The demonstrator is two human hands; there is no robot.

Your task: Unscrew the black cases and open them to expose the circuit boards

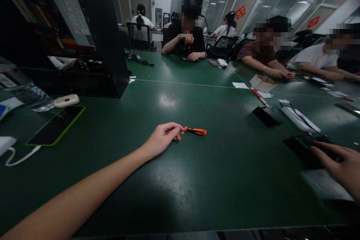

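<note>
My left hand reaches out over the green table, fingers curled and pinched at the near end of a small orange-and-black screwdriver lying on the surface. My right hand rests at the right edge with fingers stretched out flat on a dark flat device.
A phone in a green case, a white mouse-like object, a white cable and an open black computer case are at left. A black box, a white pouch and papers lie at right. Several people sit across the table.
</note>
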